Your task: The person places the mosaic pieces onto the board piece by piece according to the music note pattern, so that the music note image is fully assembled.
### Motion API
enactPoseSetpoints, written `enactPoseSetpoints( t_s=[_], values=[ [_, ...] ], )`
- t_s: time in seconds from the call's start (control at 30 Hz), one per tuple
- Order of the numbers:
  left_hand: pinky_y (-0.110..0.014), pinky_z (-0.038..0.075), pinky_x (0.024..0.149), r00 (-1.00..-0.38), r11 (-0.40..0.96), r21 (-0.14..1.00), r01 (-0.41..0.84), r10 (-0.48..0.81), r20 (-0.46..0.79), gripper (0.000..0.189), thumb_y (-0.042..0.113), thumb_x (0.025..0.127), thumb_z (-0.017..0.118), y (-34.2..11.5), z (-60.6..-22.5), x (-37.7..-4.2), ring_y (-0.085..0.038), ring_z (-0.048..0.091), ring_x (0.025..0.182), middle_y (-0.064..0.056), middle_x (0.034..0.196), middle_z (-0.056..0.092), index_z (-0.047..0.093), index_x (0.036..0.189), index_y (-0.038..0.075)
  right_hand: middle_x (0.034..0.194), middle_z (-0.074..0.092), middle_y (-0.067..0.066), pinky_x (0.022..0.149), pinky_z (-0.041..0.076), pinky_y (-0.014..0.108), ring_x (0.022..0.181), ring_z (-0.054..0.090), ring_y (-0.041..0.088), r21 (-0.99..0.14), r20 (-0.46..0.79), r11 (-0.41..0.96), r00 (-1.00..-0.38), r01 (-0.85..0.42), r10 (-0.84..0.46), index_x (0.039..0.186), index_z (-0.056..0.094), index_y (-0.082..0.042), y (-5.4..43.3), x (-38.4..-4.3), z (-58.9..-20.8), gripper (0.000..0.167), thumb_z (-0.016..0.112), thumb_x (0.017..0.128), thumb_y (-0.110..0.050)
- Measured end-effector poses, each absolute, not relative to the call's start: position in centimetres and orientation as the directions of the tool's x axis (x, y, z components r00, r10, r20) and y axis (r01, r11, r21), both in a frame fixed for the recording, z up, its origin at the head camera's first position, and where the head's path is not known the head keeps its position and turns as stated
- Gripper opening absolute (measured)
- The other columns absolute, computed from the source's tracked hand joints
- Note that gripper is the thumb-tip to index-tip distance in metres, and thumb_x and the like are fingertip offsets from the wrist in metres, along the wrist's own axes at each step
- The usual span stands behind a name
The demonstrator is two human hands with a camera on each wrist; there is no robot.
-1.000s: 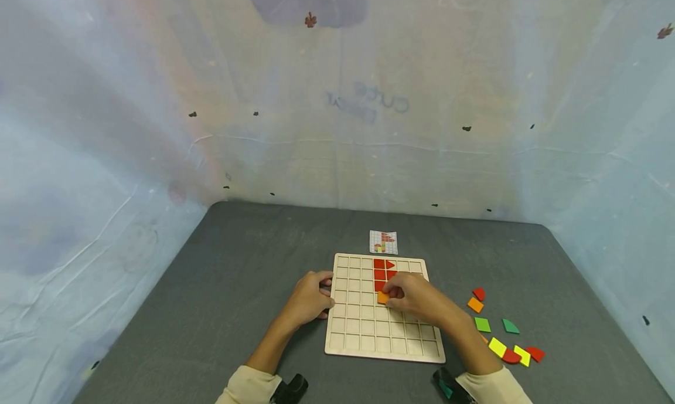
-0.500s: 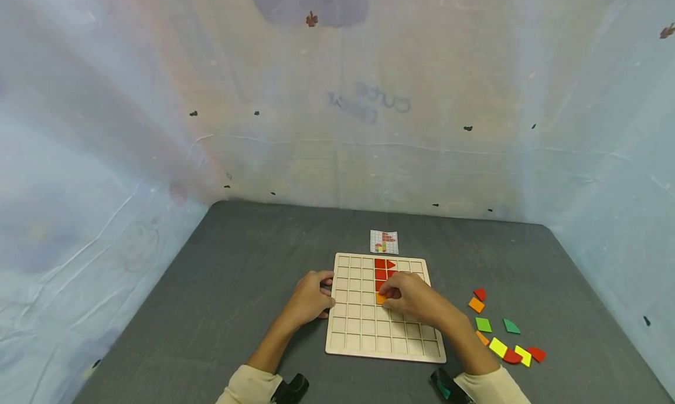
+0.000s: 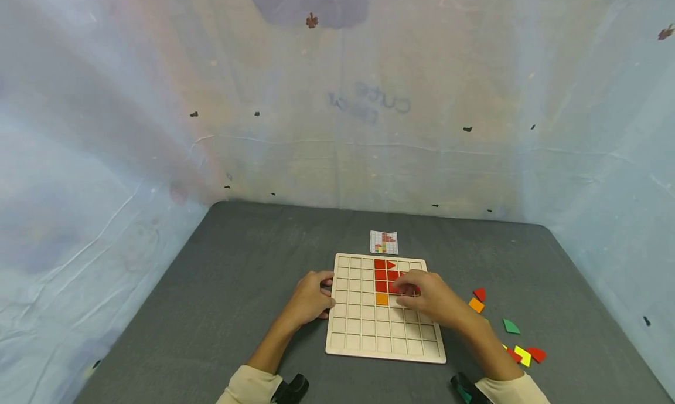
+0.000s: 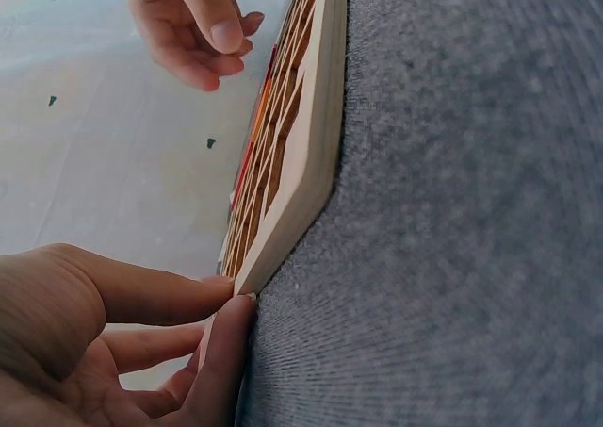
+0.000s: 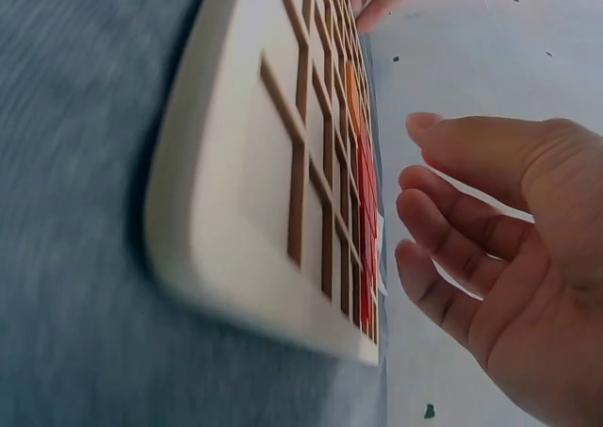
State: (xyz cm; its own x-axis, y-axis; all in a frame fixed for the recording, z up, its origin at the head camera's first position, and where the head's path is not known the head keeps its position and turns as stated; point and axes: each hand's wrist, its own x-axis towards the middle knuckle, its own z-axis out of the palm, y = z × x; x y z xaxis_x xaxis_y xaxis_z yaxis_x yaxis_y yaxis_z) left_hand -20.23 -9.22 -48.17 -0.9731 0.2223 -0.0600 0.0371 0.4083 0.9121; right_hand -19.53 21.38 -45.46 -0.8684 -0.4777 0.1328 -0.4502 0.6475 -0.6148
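Note:
A light wooden grid board [image 3: 358, 328] lies on the dark table. My left hand [image 3: 308, 298] pinches its left edge, thumb on top and a finger underneath, as the left wrist view shows. Over the right part of the board hovers my right hand [image 3: 429, 298], its fingers loosely bent and apart, with nothing between them in the right wrist view. An orange square tile [image 3: 382, 299] sits in a cell below the column of red square tiles [image 3: 380, 275]. A red triangle tile [image 3: 391, 265] lies in the top row. The right hand hides some red pieces.
Behind the board lies a small pattern card [image 3: 384, 243] with a coloured grid picture. Loose tiles lie on the right of the table, among them a green quarter-round [image 3: 511, 326], an orange square [image 3: 476, 305] and a yellow square [image 3: 522, 356]. My right forearm covers some of them.
My right hand has set the orange square tile into its cell, let go of it, and moved to the right. The left hand has stayed at the board's edge.

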Motion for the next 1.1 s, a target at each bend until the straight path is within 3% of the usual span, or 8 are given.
enactPoseSetpoints(
  t_s=[0.27,0.53,1.1],
  values=[
    [-0.033,0.062,0.053,-0.974,0.414,0.910,0.031,0.217,-0.066,0.066,-0.012,0.079,0.069,-9.3,-48.1,-20.1,-0.023,0.062,0.094,-0.019,0.123,0.059,0.058,0.144,-0.009,0.107,0.073,-0.002,0.075,0.056,0.026,0.091,0.063,0.005,-0.620,0.117,0.675,-0.898,-0.399,-0.423,0.118,0.077,-0.007,23.6,-18.5,-44.9,0.025,0.080,0.095,-0.017],
    [-0.034,0.062,0.053,-0.973,0.400,0.916,0.038,0.224,-0.058,0.067,-0.011,0.078,0.070,-9.3,-48.2,-20.2,-0.023,0.062,0.093,-0.019,0.123,0.059,0.058,0.144,-0.009,0.098,0.068,-0.007,0.068,0.055,0.025,0.084,0.061,0.004,-0.599,0.111,0.712,-0.919,-0.365,-0.378,0.118,0.076,-0.008,26.0,-17.5,-45.0,0.024,0.080,0.095,-0.015],
    [-0.035,0.062,0.054,-0.971,0.392,0.919,0.042,0.232,-0.054,0.068,-0.011,0.078,0.069,-9.3,-48.4,-20.1,-0.024,0.061,0.093,-0.020,0.123,0.058,0.057,0.144,-0.010,0.102,0.071,-0.006,0.074,0.057,0.028,0.088,0.062,0.003,-0.553,0.064,0.789,-0.958,-0.267,-0.280,0.117,0.076,-0.012,30.8,-14.8,-45.7,0.031,0.086,0.089,-0.023]
  ],
)
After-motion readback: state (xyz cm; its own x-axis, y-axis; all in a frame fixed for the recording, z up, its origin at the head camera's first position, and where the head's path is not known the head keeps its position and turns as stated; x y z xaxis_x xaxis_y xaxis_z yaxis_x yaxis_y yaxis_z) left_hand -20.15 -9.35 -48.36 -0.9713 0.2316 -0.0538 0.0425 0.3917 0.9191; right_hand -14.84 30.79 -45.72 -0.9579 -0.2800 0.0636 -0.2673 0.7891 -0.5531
